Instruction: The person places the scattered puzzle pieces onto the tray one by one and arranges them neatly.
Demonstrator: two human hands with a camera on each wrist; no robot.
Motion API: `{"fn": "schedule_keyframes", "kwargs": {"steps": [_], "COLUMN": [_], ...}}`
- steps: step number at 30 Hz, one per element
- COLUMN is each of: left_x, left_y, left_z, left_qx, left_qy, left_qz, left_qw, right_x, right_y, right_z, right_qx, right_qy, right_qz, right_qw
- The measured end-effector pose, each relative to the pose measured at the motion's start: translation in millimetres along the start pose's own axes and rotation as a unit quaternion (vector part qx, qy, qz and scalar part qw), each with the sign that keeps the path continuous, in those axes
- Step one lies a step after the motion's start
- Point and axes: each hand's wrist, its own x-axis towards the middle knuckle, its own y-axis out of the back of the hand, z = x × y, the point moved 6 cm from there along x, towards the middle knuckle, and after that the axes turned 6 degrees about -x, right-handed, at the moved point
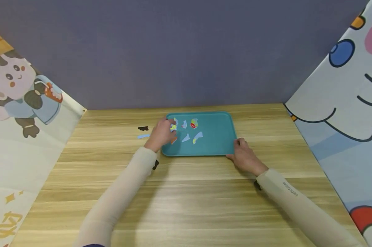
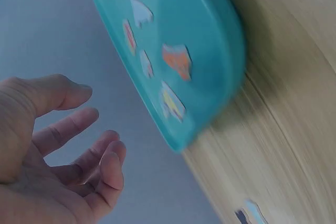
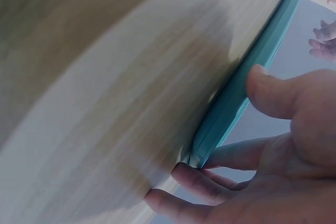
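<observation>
A teal rectangular tray (image 1: 215,135) lies on the wooden table, with several flat, irregular coloured pieces inside its left half. Among them are an orange piece (image 2: 177,60), a piece with red and yellow (image 1: 194,123) and a pale piece (image 1: 186,138). My left hand (image 1: 163,133) is above the tray's left end, its fingers loosely bent and nothing between them in the left wrist view. At the near right corner, my right hand (image 1: 245,157) holds the tray, thumb on the front side and fingers around the right side.
Left of the tray, a black piece (image 1: 143,128) and a light blue strip (image 1: 143,136) lie on the table (image 1: 186,206). A grey-blue panel (image 1: 186,55) rises behind the table. Printed cartoon panels flank both sides.
</observation>
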Motion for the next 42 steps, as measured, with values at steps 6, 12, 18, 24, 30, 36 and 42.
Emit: {"fn": "schedule_keyframes", "kwargs": {"steps": [6, 12, 18, 24, 30, 36, 42], "left_x": [-4.0, -5.3, -7.1, -12.5, -19.1, -23.2, -23.6], "left_y": [13.6, 20.4, 25.5, 30.4, 31.9, 33.0, 31.5], "left_z": [-21.8, -48.2, -68.5, -84.9, -101.0, -110.8, -114.2], "left_qx": [-0.012, -0.017, -0.024, -0.015, -0.015, -0.002, 0.002], "left_qy": [0.022, 0.049, 0.059, 0.058, 0.068, 0.085, 0.096], "left_qz": [0.015, 0.033, 0.035, 0.031, 0.004, -0.014, -0.025], "left_qw": [0.9996, 0.9981, 0.9974, 0.9977, 0.9976, 0.9963, 0.9950], "right_x": [-1, -4, -3, -2, -1, 1, 1], "right_y": [0, 5, 2, -1, -2, -3, -2], "right_z": [2, -1, -1, 2, 2, 3, 1], "right_qx": [-0.001, -0.001, 0.003, -0.004, -0.006, -0.006, -0.006], "right_qy": [-0.005, 0.009, 0.007, 0.000, 0.000, 0.000, 0.007], "right_qz": [-0.002, 0.010, -0.010, -0.024, -0.025, -0.026, -0.021], "right_qw": [1.000, 1.000, 1.000, 1.000, 1.000, 1.000, 1.000]}}
